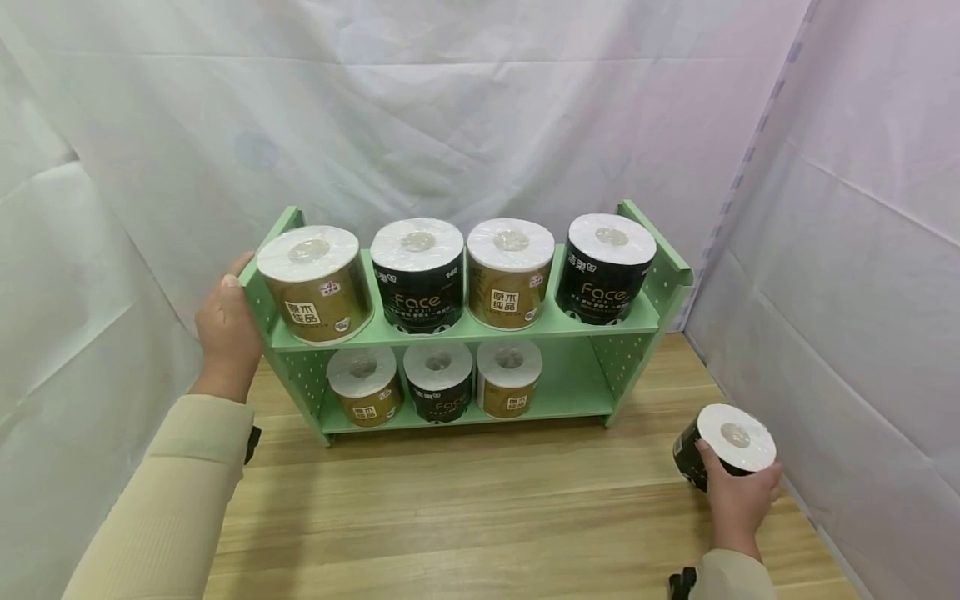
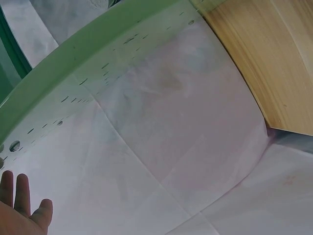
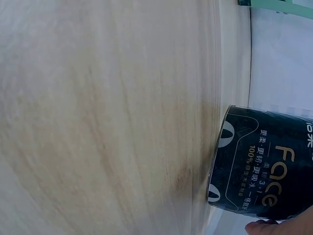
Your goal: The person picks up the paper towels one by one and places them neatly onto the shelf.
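My left hand (image 1: 229,329) rests against the outer face of the left side panel of a green two-tier shelf (image 1: 465,335). In the left wrist view its fingers (image 2: 22,193) are straight and spread beside the perforated panel. At the lower right of the head view, my right hand (image 1: 738,500) holds a black-wrapped toilet paper roll (image 1: 737,435), thumb on the near side. The roll stands upright close over the wooden table. On the upper tier are brown rolls (image 1: 322,304) and black rolls (image 1: 420,292), alternating; three more rolls (image 1: 441,392) stand below.
Green shelf floor (image 1: 573,383) shows right of the lower rolls. The wooden table (image 1: 450,508) stretches in front of the shelf. White cloth walls (image 1: 450,125) rise behind and on both sides, the right one close beside the held roll.
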Action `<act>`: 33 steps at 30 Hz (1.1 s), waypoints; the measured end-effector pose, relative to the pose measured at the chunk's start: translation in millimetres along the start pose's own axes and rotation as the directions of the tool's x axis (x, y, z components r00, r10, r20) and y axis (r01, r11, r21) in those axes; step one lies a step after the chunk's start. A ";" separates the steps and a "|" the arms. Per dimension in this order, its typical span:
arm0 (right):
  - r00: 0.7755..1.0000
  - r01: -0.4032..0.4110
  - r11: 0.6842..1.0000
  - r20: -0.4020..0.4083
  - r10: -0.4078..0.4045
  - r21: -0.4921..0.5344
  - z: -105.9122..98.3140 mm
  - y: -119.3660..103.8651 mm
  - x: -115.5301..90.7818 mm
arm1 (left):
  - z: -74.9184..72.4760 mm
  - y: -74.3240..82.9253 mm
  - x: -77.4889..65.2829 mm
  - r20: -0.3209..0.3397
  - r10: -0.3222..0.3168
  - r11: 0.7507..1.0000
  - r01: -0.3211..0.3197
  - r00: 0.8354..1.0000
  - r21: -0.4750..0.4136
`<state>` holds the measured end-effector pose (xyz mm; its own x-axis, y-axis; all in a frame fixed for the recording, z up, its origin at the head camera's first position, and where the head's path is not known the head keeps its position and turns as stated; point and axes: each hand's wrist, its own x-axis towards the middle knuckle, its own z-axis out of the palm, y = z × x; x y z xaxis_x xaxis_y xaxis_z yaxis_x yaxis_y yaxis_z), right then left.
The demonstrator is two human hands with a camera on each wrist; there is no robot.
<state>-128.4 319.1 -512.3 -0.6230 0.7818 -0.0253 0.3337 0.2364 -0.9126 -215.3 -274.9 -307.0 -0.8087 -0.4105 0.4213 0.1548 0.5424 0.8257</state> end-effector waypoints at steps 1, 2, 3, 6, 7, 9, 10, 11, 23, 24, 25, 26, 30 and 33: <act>1.000 0.004 1.000 0.000 -0.004 0.002 0.0 0.1 0.1 | -0.1 0.2 -0.1 -0.001 0.000 1.000 0.000 1.000 -0.001; 1.000 0.008 1.000 -0.001 -0.008 0.005 0.1 0.3 0.3 | -0.2 0.3 -0.1 -0.003 0.000 1.000 0.000 1.000 -0.001; 1.000 0.012 1.000 -0.002 -0.012 0.009 0.4 0.4 0.5 | -0.3 0.3 -0.2 -0.005 0.000 1.000 0.000 1.000 -0.001; 1.000 0.028 0.999 -0.010 -0.028 0.025 1.7 1.5 1.3 | -0.5 0.8 -0.2 -0.007 0.003 1.000 -0.003 1.000 0.001; 0.999 0.034 0.999 -0.014 -0.034 0.032 2.3 1.9 1.5 | -0.5 0.8 -0.2 -0.007 0.004 1.000 -0.004 1.000 0.003; 0.999 0.048 0.998 -0.025 -0.047 0.048 3.3 3.0 1.4 | -0.7 1.1 -0.2 -0.007 0.004 1.000 -0.004 1.000 0.008; 0.998 0.054 0.997 -0.030 -0.052 0.055 3.8 3.5 1.1 | -0.8 1.1 -0.2 -0.006 0.005 1.000 -0.005 1.000 0.010; 0.998 0.059 0.996 -0.036 -0.056 0.062 4.2 4.0 0.8 | -0.7 1.1 -0.1 -0.006 0.004 1.000 -0.004 1.000 0.011; 0.995 0.057 0.993 -0.091 -0.047 0.105 7.9 9.7 4.2 | 0.4 0.5 0.7 -0.017 0.011 1.000 -0.011 1.000 -0.007; 0.994 0.063 0.992 -0.097 -0.052 0.109 8.3 10.7 5.2 | 0.4 0.3 0.7 -0.018 0.012 1.000 -0.012 1.000 -0.006; 0.993 0.065 0.991 -0.101 -0.054 0.113 8.5 11.5 6.0 | 0.6 0.0 0.8 -0.019 0.013 1.000 -0.013 1.000 -0.005; 0.993 0.068 0.991 -0.105 -0.056 0.114 8.6 11.9 6.4 | 0.6 -0.4 0.9 -0.021 0.015 1.000 -0.015 1.000 -0.004; 0.992 0.075 0.990 -0.114 -0.061 0.121 9.1 13.2 7.6 | 0.7 -0.7 0.9 -0.022 0.020 1.000 -0.020 1.000 0.004; 0.992 0.075 0.989 -0.114 -0.061 0.129 9.4 13.6 7.7 | 0.7 -1.0 0.9 -0.019 0.026 1.000 -0.026 0.999 0.006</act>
<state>-135.2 322.9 -528.7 -0.5577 0.8265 0.0769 0.1920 0.2186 -0.9567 -216.6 -275.3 -307.7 -0.7934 -0.4099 0.4500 0.1724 0.5577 0.8120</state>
